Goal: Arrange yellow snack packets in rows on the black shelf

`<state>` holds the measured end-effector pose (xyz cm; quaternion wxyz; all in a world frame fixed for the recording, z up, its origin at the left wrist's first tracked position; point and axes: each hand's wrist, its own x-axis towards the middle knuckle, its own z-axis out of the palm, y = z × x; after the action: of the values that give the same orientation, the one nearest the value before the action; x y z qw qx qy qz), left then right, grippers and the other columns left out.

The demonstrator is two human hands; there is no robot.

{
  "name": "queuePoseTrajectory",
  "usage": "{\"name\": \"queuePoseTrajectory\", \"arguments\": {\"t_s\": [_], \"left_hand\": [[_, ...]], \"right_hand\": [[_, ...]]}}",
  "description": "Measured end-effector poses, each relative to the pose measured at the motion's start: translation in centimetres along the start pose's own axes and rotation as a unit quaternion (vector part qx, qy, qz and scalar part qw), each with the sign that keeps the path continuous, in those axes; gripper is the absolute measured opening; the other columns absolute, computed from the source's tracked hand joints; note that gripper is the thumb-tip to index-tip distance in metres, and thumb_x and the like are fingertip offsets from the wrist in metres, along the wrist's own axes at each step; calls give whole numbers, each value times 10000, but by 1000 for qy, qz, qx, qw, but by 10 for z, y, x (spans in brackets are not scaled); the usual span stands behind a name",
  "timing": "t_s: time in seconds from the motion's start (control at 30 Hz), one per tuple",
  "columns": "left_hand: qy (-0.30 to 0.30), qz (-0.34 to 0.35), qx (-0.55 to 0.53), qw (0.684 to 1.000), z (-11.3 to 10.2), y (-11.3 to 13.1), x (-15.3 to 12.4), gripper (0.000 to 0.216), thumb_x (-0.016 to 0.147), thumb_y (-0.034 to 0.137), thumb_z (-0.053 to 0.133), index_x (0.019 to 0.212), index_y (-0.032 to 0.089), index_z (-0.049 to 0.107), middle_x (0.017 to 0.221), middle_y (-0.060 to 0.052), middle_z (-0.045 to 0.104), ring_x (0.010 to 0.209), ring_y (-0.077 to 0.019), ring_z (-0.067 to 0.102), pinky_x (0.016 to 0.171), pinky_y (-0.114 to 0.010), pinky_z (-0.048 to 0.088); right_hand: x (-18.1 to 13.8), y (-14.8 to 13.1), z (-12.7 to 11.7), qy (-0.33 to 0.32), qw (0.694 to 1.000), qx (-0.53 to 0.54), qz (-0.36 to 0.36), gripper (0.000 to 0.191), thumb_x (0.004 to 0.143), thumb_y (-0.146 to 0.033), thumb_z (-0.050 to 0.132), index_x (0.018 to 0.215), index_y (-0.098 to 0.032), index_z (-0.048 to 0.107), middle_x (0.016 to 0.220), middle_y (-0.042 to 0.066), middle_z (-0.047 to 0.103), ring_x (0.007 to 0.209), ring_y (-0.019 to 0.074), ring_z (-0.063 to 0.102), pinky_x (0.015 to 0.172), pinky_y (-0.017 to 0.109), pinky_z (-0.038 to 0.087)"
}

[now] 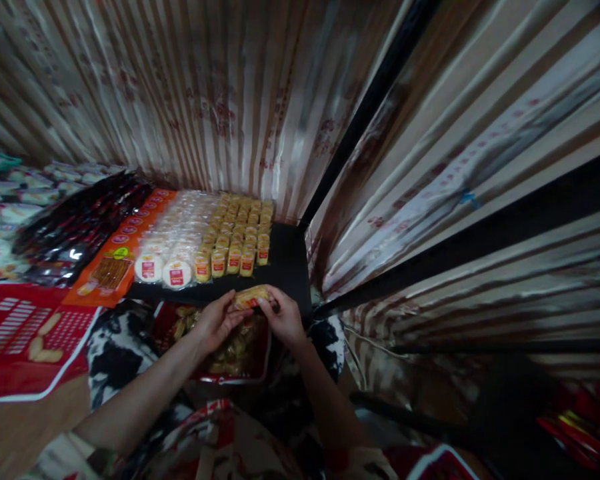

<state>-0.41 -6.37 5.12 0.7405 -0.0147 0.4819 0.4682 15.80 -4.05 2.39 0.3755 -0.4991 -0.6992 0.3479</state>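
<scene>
My left hand point(216, 323) and my right hand point(283, 319) both pinch one small yellow snack packet point(251, 296), holding it by its two ends just above the front edge of a black shelf point(285, 267). Below my hands sits an open red bag point(220, 347) full of similar yellow packets. On the shelf lie rows of yellow packets with red labels point(240, 233), and left of them rows of round white packets point(177, 240).
Orange snack packs point(125, 247), dark glossy packs point(75, 230) and pale packs point(10, 200) lie further left. A red printed bag point(25, 333) lies at lower left. Striped foil covers the back and right walls, with a black post point(365, 113) at the corner.
</scene>
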Motion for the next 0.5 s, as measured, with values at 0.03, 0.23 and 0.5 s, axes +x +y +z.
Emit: {"name": "queuePoseTrajectory", "arguments": {"t_s": [0.03, 0.23, 0.5], "left_hand": [[-8, 1, 7, 1000, 1, 1, -1, 187, 878, 222, 481, 932, 70, 576, 798, -117, 681, 576, -146, 670, 464, -166, 492], [-43, 97, 116, 988, 12, 2, -4, 74, 749, 99, 602, 823, 105, 605, 845, -95, 684, 676, -139, 673, 532, -159, 482], [-30, 316, 419, 851, 29, 21, 11, 272, 545, 73, 685, 789, 194, 678, 614, 18, 628, 564, -140, 557, 555, -207, 432]], "right_hand": [[0, 2, 2, 15, 999, 22, 25, 301, 820, -376, 536, 1046, -195, 617, 913, 44, 684, 731, 145, 636, 702, 265, 530], [1, 14, 16, 44, 981, 148, 118, 306, 839, -402, 482, 1032, -190, 588, 770, 18, 679, 646, 140, 641, 615, 263, 549], [3, 3, -9, 72, 980, -165, -83, 454, 842, -303, 516, 1282, -193, 488, 1258, 85, 557, 1148, 234, 467, 974, 417, 415]]}}
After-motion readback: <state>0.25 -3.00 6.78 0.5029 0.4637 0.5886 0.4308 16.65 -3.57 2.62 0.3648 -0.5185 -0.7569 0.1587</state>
